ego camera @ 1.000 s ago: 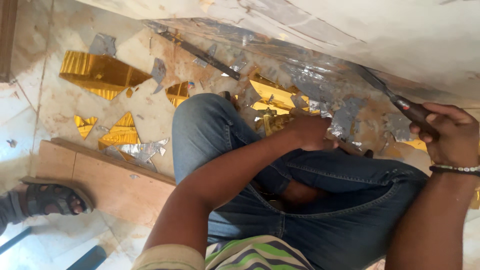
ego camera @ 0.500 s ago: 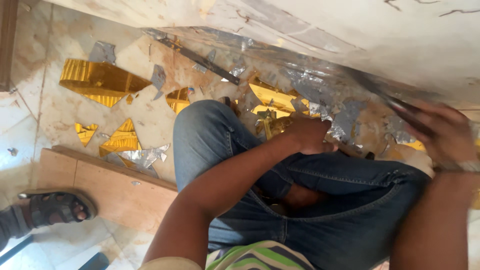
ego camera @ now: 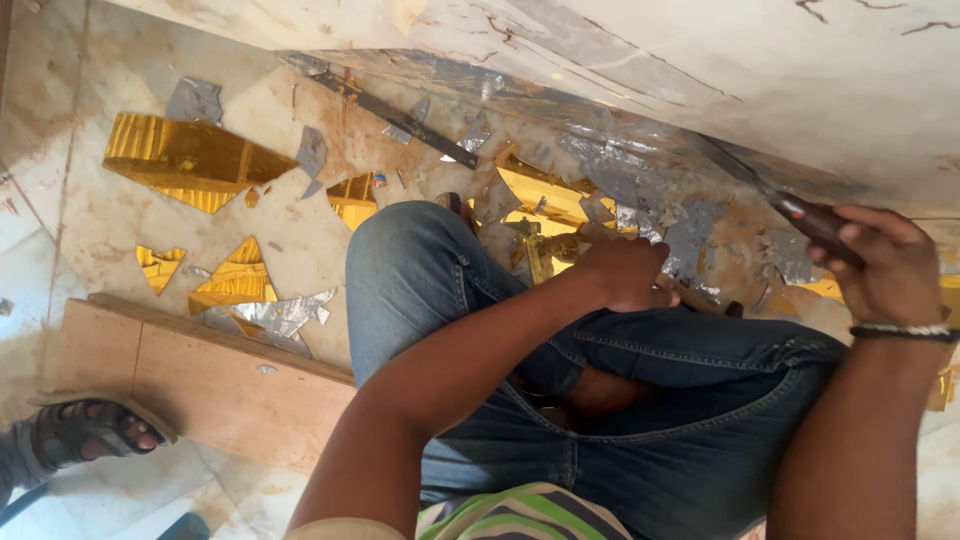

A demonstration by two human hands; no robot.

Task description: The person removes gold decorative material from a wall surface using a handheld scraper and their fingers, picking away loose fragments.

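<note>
A person sits on a marble floor, seen from above, knees in blue jeans filling the middle.

At 9 o'clock, another person's sandalled foot shows at the frame edge, cut off at the ankle. Beside it lies a flat wooden board. Toward 10 o'clock, gold mirror shards and grey foil-like scraps lie scattered over the floor. A thin dark strip lies at 11 o'clock, slanting down to the right.

Just right of centre, the left hand is clenched and rests at the knee, beside more gold and grey fragments; what it grips, if anything, cannot be made out.

At 3 o'clock, the right hand, wearing a beaded bracelet, is closed around the dark handle of a scraper. The tool's long axis runs from the hand up toward 10 o'clock, its flat blade pressed along the base of the pale marble wall. The blade tip blends into the grey residue and is hard to see. The right forearm hides the floor below it.
</note>
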